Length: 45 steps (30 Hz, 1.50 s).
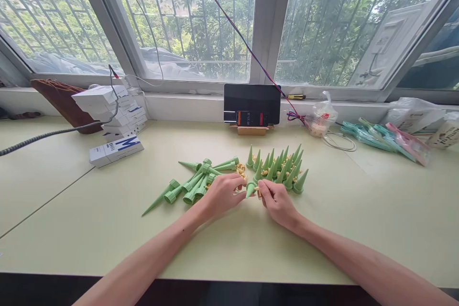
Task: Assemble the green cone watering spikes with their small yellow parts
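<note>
Between my hands is a green plant watering spike, its tip pointing down toward me. My left hand is closed on the spike from the left. Pinched in the fingers of my right hand is a small yellow valve, which meets the spike's side; how deep it sits I cannot tell. Just beyond my left hand lie a loose pile of green spikes and a small heap of yellow valves. Beyond my right hand, several spikes with yellow pieces stand points up in a group.
At the back, a phone leans on a black tablet atop a cardboard stand. White boxes are stacked at the left, with one box in front. A plastic bag and packaged straps lie back right.
</note>
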Available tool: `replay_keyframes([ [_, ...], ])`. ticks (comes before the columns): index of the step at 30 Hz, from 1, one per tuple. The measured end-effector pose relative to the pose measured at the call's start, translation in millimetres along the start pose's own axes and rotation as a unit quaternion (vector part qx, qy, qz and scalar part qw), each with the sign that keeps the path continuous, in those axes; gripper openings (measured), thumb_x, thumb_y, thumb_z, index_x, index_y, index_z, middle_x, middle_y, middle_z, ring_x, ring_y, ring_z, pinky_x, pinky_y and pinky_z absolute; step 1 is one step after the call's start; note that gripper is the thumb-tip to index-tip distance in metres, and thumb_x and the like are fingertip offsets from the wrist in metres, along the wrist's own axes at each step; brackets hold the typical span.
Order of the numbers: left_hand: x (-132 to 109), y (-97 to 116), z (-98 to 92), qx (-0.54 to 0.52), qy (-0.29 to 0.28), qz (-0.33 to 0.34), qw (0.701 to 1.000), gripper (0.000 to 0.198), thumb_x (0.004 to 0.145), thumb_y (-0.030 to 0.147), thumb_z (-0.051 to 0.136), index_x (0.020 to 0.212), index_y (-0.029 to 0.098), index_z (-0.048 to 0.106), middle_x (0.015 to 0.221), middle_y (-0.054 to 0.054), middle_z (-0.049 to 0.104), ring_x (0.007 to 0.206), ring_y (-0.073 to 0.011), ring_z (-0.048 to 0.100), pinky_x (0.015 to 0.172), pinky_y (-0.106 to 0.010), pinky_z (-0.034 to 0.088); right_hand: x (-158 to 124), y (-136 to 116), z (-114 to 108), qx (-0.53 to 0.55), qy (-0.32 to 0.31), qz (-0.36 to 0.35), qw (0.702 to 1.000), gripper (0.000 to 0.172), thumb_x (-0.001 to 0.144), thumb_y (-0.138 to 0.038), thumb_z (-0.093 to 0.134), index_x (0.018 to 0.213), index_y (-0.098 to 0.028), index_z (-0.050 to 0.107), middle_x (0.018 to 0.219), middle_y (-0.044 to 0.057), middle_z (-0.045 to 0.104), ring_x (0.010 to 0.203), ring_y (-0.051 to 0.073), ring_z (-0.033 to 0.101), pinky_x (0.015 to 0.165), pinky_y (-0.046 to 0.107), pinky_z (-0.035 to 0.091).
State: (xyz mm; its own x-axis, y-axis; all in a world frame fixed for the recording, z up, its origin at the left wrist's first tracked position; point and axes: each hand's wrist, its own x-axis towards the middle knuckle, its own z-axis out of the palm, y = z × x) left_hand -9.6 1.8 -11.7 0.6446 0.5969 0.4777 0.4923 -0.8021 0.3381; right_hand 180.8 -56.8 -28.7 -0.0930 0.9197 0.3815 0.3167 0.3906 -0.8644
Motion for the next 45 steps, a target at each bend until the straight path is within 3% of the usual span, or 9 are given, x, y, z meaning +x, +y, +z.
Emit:
replay_keyframes([
  [5, 0.0, 4.4, -0.7, -0.023, -0.016, -0.030, 0.999, 0.018, 0.079, 0.006, 0.057, 0.065, 0.016, 0.057, 0.062, 0.003, 0.056, 0.058, -0.0105, 0.048, 0.056, -0.023, 0.033, -0.1, 0.6, 0.2, 0.004, -0.002, -0.003, 1.000, 0.041, 0.102, -0.040, 0.037, 0.065, -0.021, 0.042, 0.055, -0.004, 0.037, 0.050, 0.011, 0.032, 0.049, 0.026, 0.028],
  [19, 1.1, 4.3, -1.7, -0.142, -0.015, -0.076, 0.987, 0.009, 0.080, 0.011, 0.065, 0.072, 0.015, 0.064, 0.065, 0.002, 0.059, 0.061, -0.0104, 0.051, 0.056, -0.021, 0.039, -0.9, -4.9, 0.7, -0.025, 0.014, -0.017, 0.999, 0.039, 0.101, -0.036, 0.038, 0.065, -0.021, 0.037, 0.056, -0.005, 0.034, 0.050, 0.010, 0.029, 0.049, 0.026, 0.025],
  [33, -0.9, 3.8, -4.1, -0.124, 0.002, -0.054, 0.991, 0.006, 0.085, 0.024, 0.069, 0.086, 0.018, 0.070, 0.071, 0.001, 0.058, 0.064, -0.0114, 0.051, 0.057, -0.023, 0.042, -0.4, -3.5, 0.4, -0.039, 0.016, -0.016, 0.999, 0.039, 0.101, -0.036, 0.037, 0.065, -0.021, 0.039, 0.057, -0.004, 0.037, 0.050, 0.011, 0.032, 0.050, 0.026, 0.026],
  [45, -1.2, -1.1, -0.4, -0.130, 0.040, -0.022, 0.990, 0.009, 0.085, 0.016, 0.064, 0.092, 0.018, 0.068, 0.075, 0.000, 0.060, 0.064, -0.0110, 0.054, 0.057, -0.022, 0.047, -0.7, -3.7, -0.1, -0.051, 0.011, -0.010, 0.999, 0.040, 0.102, -0.038, 0.037, 0.066, -0.021, 0.042, 0.057, -0.003, 0.041, 0.051, 0.012, 0.035, 0.052, 0.026, 0.029],
])
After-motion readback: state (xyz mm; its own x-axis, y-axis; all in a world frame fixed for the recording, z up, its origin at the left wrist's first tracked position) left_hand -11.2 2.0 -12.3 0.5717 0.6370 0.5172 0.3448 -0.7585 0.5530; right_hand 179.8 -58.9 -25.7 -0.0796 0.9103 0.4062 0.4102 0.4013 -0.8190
